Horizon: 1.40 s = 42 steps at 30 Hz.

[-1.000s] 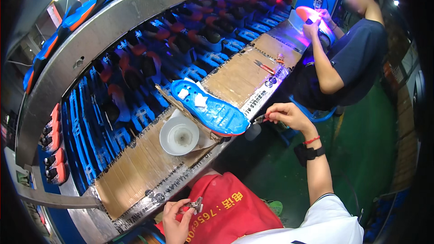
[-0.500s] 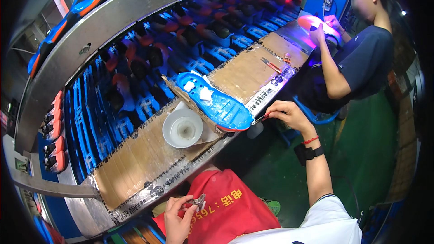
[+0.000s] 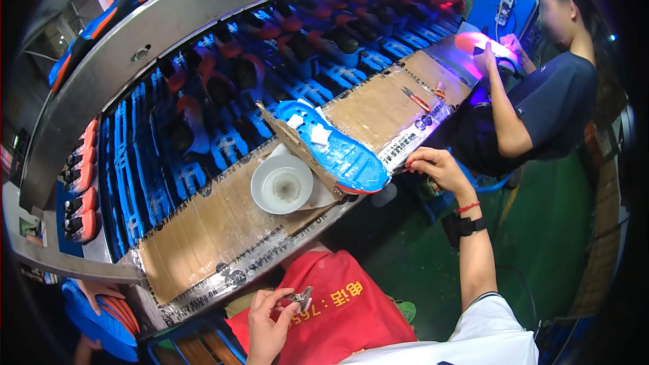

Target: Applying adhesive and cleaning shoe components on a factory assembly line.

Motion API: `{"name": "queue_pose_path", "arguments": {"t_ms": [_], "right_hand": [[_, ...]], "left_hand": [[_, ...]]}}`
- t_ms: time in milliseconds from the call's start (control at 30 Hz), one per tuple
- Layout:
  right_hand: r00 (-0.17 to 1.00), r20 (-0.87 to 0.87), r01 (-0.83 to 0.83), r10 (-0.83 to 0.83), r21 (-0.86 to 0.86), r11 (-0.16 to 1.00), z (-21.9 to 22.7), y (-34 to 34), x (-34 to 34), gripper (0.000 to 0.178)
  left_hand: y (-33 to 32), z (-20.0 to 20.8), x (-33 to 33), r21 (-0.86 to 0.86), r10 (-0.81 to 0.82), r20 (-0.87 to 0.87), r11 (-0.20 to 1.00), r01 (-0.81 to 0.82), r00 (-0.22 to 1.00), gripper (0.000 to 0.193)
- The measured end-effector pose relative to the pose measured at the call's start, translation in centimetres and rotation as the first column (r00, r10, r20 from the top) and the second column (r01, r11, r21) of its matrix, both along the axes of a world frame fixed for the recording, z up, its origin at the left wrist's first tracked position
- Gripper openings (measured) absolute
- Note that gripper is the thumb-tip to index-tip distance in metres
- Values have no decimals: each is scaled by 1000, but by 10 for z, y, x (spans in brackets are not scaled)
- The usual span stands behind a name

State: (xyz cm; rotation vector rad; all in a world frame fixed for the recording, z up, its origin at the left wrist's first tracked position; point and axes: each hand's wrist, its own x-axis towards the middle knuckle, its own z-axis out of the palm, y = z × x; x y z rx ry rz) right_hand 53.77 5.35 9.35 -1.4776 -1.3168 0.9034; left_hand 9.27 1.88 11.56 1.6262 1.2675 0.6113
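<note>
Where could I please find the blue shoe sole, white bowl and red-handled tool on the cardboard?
Blue shoe sole [image 3: 343,155], head view, on its upward-facing surface.
White bowl [image 3: 264,180], head view, on its inner wall.
Red-handled tool [image 3: 421,103], head view, on its handles.

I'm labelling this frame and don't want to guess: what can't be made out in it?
All in the head view:
Red item in the right hand: small, partly covered by the fingers.
Grey piece in the left hand: one end hidden by the fingers.
Person behind another hand, lower left: cut off by the dark fisheye rim.
Far shoes: details lost to shadow and blur.
</note>
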Motion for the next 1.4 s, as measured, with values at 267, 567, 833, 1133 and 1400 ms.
{"name": "queue_pose_path", "arguments": {"t_ms": [267,567,833,1133,1400], "right_hand": [[996,43,-80,81,-28,996,5,-1,0,12],[998,24,-60,61,-28,998,0,1,2,13],[998,-33,-53,51,-33,998,-4,-2,4,14],[1000,4,-16,16,-11,1000,-2,-5,3,14],[996,12,92,-92,-15,996,-1,-9,-7,16]], "left_hand": [[-1,-3,-2,-25,18,12,1000,-17,1000,27],[-3,-6,-3,-11,6,-7,1000,-6,1000,28],[-4,-4,-3,-28,16,0,999,-16,1000,27],[-6,-19,-6,-168,116,244,983,-75,963,25],[-5,-19,-7,-279,154,364,959,-50,918,22]]}}
